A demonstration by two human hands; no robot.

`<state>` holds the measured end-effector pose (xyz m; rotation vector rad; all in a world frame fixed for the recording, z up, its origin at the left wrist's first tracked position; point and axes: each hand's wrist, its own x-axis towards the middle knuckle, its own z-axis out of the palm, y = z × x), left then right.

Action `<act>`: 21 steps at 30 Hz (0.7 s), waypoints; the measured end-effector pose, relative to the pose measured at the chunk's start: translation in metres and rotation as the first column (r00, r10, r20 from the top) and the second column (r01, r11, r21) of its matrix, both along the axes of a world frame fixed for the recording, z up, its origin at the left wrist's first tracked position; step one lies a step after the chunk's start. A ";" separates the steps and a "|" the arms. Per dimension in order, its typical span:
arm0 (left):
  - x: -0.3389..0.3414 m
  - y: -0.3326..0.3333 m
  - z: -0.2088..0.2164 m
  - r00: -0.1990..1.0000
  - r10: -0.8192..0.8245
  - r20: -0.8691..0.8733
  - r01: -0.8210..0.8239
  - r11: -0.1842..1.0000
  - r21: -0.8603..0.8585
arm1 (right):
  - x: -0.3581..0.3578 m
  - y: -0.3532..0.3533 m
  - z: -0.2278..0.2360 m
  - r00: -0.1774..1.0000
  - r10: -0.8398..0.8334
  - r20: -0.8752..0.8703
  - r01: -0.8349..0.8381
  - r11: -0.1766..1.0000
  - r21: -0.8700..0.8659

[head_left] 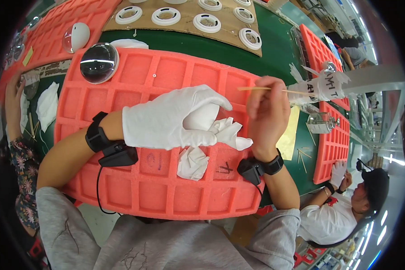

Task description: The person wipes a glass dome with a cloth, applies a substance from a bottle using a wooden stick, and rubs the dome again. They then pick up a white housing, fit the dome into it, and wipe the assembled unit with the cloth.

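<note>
My left hand, in a white glove, is over the red foam tray, its fingers curled round a smooth white rounded part. A crumpled white wipe sticks out beside that part, by the gloved thumb. To the right, my bare right hand is raised with its fingers closed on a thin wooden stick, which lies crosswise. Another crumpled wipe rests on the tray below my left hand. At the tray's far left corner sits a dark glossy dome with a white rim.
White rings lie on a cardboard sheet at the back. On the right are a glass jar, a yellow paper, loose sticks and more red trays. A person works at right; another person's arm shows at left.
</note>
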<state>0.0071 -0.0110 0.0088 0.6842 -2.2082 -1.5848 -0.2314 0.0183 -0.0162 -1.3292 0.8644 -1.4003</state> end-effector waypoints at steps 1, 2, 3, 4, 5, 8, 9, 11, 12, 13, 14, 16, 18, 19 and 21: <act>0.000 0.002 0.000 1.000 0.024 0.016 -0.024 1.000 0.000 | 0.004 0.000 0.002 0.976 -0.149 -0.158 0.151 0.989 0.003; 0.001 0.004 0.000 0.998 0.051 0.033 -0.051 0.999 -0.003 | 0.009 -0.001 0.000 0.977 -0.153 -0.146 0.155 0.988 0.001; 0.001 0.005 0.000 0.996 0.078 0.048 -0.077 0.997 -0.006 | 0.015 -0.004 -0.002 0.971 -0.131 -0.198 0.135 0.991 0.008; 0.000 0.006 -0.003 0.996 0.069 0.056 -0.069 0.998 -0.007 | 0.020 -0.007 -0.005 0.961 -0.112 -0.253 0.120 0.993 0.019; -0.002 0.007 -0.009 0.996 0.088 0.020 -0.086 0.993 -0.079 | 0.024 -0.008 -0.007 0.947 -0.090 -0.308 0.105 0.994 0.032; -0.004 0.013 -0.015 0.991 0.129 -0.045 -0.136 0.966 -0.220 | 0.040 0.002 -0.010 0.967 0.066 -0.247 -0.049 0.996 0.078; -0.008 0.019 -0.015 0.980 0.184 -0.071 -0.193 0.970 -0.150 | 0.042 0.005 -0.010 0.965 0.148 -0.217 -0.129 0.987 0.099; -0.014 0.027 -0.015 0.948 0.301 -0.107 -0.303 0.953 -0.004 | 0.044 0.003 -0.001 0.960 0.173 -0.222 -0.148 0.981 0.127; -0.016 0.029 -0.014 0.950 0.298 -0.098 -0.299 0.954 0.001 | 0.044 0.003 0.005 0.952 0.190 -0.239 -0.156 0.976 0.154; -0.018 0.030 -0.010 0.943 0.326 -0.064 -0.322 0.944 0.065 | 0.043 0.003 0.006 0.944 0.208 -0.255 -0.165 0.970 0.180; -0.020 0.030 -0.006 0.935 0.353 -0.029 -0.347 0.929 0.128 | 0.044 0.003 0.004 0.947 0.207 -0.246 -0.163 0.969 0.187; -0.020 0.027 -0.002 0.927 0.373 0.019 -0.370 0.908 0.195 | 0.047 0.003 -0.001 0.965 0.184 -0.187 -0.148 0.971 0.189; -0.018 0.019 -0.002 0.943 0.329 0.059 -0.333 0.916 0.222 | 0.046 0.001 -0.004 0.972 0.178 -0.153 -0.148 0.970 0.193; -0.018 0.017 -0.002 0.949 0.305 0.078 -0.315 0.919 0.236 | 0.044 0.001 -0.002 0.970 0.201 -0.134 -0.169 0.960 0.222; -0.017 0.016 -0.002 0.950 0.300 0.087 -0.313 0.922 0.229 | 0.041 0.001 0.001 0.965 0.245 -0.094 -0.211 0.937 0.279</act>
